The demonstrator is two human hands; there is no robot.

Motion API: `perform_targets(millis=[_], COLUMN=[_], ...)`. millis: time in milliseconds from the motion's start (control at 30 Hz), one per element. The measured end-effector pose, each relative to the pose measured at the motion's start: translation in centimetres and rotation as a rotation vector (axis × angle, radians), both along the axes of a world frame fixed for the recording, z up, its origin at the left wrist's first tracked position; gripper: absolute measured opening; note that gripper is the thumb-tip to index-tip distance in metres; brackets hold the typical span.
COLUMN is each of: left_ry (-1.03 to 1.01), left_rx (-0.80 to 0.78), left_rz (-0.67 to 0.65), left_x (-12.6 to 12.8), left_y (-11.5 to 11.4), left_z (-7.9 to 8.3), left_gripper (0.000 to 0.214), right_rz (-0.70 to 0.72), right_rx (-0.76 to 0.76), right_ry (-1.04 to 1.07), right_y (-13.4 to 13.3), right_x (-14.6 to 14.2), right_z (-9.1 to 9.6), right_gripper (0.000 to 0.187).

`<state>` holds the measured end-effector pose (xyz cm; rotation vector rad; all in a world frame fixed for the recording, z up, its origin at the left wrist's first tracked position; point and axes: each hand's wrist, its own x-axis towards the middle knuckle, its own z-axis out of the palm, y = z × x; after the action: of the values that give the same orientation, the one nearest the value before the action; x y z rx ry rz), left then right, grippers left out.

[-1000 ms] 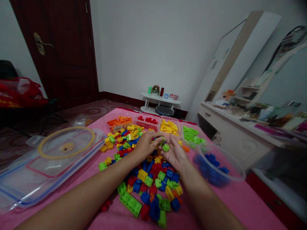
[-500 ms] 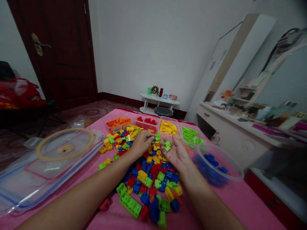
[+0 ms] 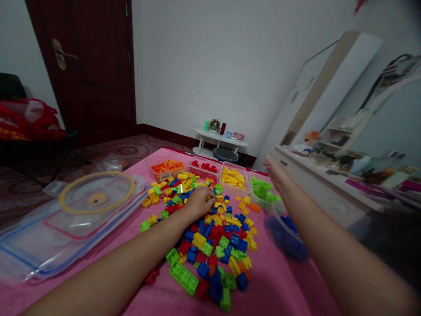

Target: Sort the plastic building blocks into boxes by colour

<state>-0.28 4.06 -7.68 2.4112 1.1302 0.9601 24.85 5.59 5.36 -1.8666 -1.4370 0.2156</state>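
A heap of mixed toy bricks (image 3: 213,239) in red, blue, yellow and green lies on the pink cloth (image 3: 283,285). My left hand (image 3: 199,202) rests on the far part of the heap, fingers curled down among the bricks. My right hand (image 3: 275,173) is stretched out over the clear box of green bricks (image 3: 261,189), fingers straight and together, nothing visible in it. Behind the heap stand clear boxes of orange bricks (image 3: 166,167), red bricks (image 3: 204,166) and yellow bricks (image 3: 233,176). A round clear tub of blue bricks (image 3: 285,232) sits under my right forearm.
Clear container lids (image 3: 66,219), one round with a yellow rim, lie at the left. A dark door (image 3: 88,66) and a red bag (image 3: 26,123) are at the back left, a small white table (image 3: 219,138) by the wall, a cluttered dresser (image 3: 345,175) at the right.
My right hand, which held green bricks cupped over the heap, has swung out to the right over the green box. My left hand has dropped onto the heap. The view tilted slightly.
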Motion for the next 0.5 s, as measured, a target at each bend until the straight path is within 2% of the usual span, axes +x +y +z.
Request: perform_targets(millis=[33, 133, 200, 233, 333, 500], left_ry=[0.002, -0.009, -0.009, -0.006, 0.005, 0.016], left_rx=[0.003, 0.008, 0.012, 0.017, 0.028, 0.009], left_rz=[-0.006, -0.004, -0.004, -0.006, -0.018, -0.006], left_x=[0.0, 0.0, 0.0, 0.0, 0.0, 0.1], left_y=[0.0, 0.0, -0.1, -0.1, 0.0, -0.2], left_z=[-0.1, -0.1, -0.1, -0.1, -0.1, -0.3], left_gripper=[0.021, 0.02, 0.02, 0.021, 0.021, 0.02], right_rz=[0.027, 0.222, 0.394, 0.429, 0.405, 0.362], right_rx=[0.004, -0.02, -0.068, -0.088, -0.141, -0.331], right_ry=[0.095, 0.155, 0.071, 0.007, -0.197, -0.411], right_y=[-0.3, -2.0, -3.2, -3.8, -4.9, -6.0], right_x=[-1.0, -4.4, -6.0, -6.4, -6.1, -3.3], right_z=[-0.7, -3.3, -5.0, -5.5, -6.4, -6.6], right_gripper=[0.049, 0.036, 0.026, 0.023, 0.019, 0.019])
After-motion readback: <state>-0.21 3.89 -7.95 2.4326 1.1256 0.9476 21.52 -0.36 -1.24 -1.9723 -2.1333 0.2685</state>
